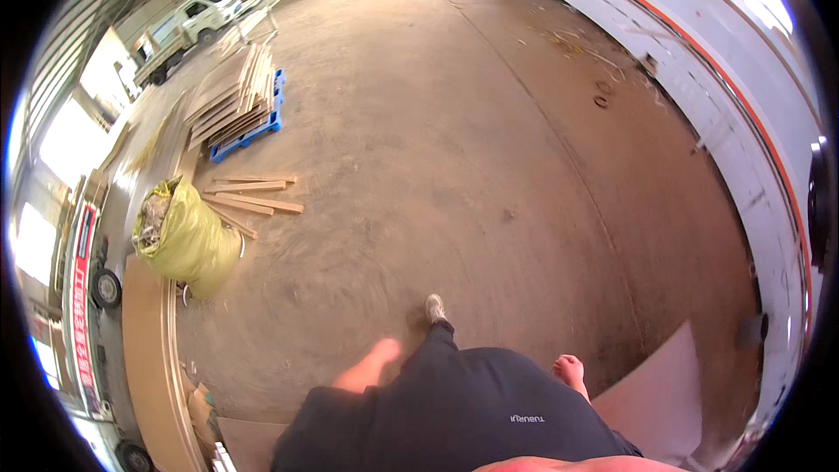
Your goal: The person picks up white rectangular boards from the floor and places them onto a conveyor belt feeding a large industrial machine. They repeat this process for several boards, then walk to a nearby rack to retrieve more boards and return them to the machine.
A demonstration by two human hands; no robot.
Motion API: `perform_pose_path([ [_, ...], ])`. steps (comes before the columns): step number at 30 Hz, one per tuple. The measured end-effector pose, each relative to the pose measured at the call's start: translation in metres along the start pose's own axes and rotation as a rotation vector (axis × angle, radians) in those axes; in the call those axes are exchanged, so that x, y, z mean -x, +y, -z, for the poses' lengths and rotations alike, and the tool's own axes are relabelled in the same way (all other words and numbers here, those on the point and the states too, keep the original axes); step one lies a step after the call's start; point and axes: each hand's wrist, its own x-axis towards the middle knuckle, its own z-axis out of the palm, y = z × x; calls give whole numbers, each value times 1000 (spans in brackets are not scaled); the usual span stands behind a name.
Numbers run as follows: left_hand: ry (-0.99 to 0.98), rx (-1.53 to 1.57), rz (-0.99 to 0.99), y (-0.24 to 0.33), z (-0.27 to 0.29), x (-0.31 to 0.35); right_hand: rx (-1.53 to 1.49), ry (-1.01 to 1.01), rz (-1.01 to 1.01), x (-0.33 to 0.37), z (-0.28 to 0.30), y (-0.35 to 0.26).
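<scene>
My left hand hangs at my left side above the concrete floor, smeared by motion, so its fingers do not show clearly. Nothing can be made out in it. At my right side, my right hand has its fingers curled in, with no object visible in them. A pale flat board is just to the right of that hand; a gap of floor shows between the fingers and its edge. My dark shirt covers the lower middle, and one light shoe is stretched forward.
To the left stands a stuffed yellow-green sack beside loose wooden strips. Stacked boards rest on a blue pallet farther off. Long panels line the left. A white truck is far left; a long white machine borders the right.
</scene>
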Motion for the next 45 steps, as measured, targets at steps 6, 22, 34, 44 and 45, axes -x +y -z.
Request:
perform_pose_path([
  [6,23,153,206,-73,40,-14,599,-172,101,-133,-72,-69],
  [22,324,455,89,4,469,-367,786,-262,174,-425,-452,-389],
  [34,333,404,300,30,729,-511,1118,-457,333,-671,-752,-858],
  [44,247,229,80,-123,855,-710,851,-597,325,-827,-1059,-1073],
  [45,222,151,39,-143,890,-741,981,-752,316,-825,-1069,-1082],
])
